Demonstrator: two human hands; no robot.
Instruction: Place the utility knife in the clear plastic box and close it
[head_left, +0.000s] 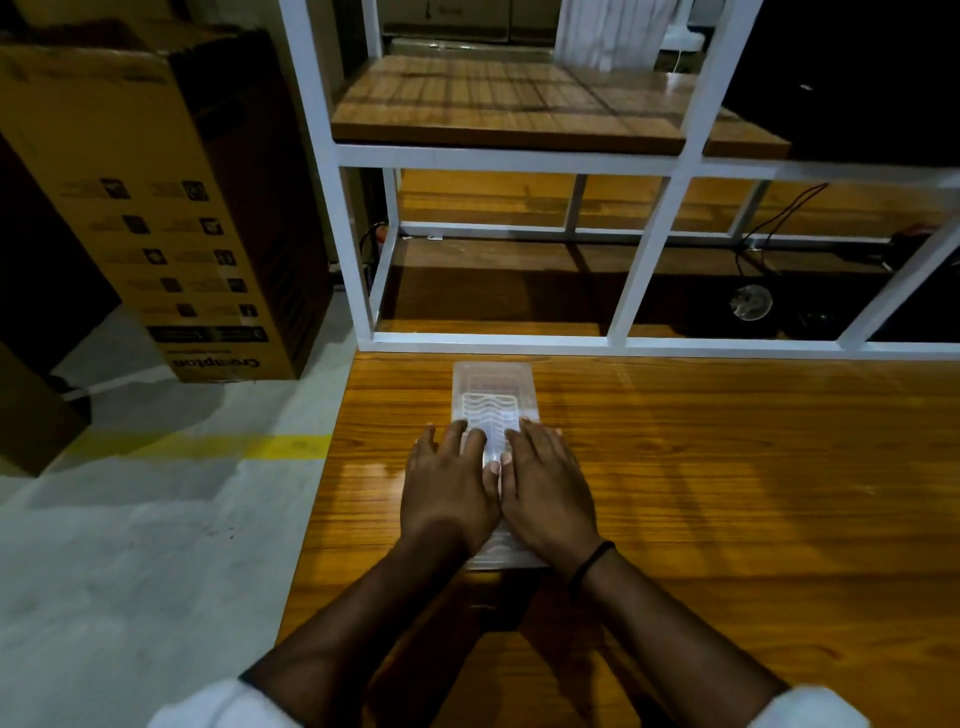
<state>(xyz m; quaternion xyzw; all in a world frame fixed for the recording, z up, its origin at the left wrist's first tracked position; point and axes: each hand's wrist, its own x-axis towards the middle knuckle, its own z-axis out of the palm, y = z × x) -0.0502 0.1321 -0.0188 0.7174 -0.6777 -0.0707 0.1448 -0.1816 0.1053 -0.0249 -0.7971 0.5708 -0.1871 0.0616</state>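
Right, the clear plastic box (492, 410) lies lengthwise on the counter (701, 467), lid down by the look of it, and you've got both palms flat on its near half. Your left hand (451, 488) and right hand (545, 488) sit side by side, fingers spread and extended, pressing rather than gripping anything. The utility knife isn't visible anywhere; through the ribbed lid and under your hands I cannot tell whether it's inside, though this pressing pose suggests you're at the closing step.

Now, the risks. All your pressure is on the near end, so the far end may stay unlatched, or even tip up if you lean harder. The counter looks glossy, and a forward push could send the box sliding toward the white frame (618, 345) just beyond it. If the knife is sitting crooked inside, the lid may bow over it instead of seating, and forcing that thin plastic could crack it or pop a catch. Your thumbs meet right at the middle seam, so mind them pinching if it snaps down. The counter's left edge is near, too.
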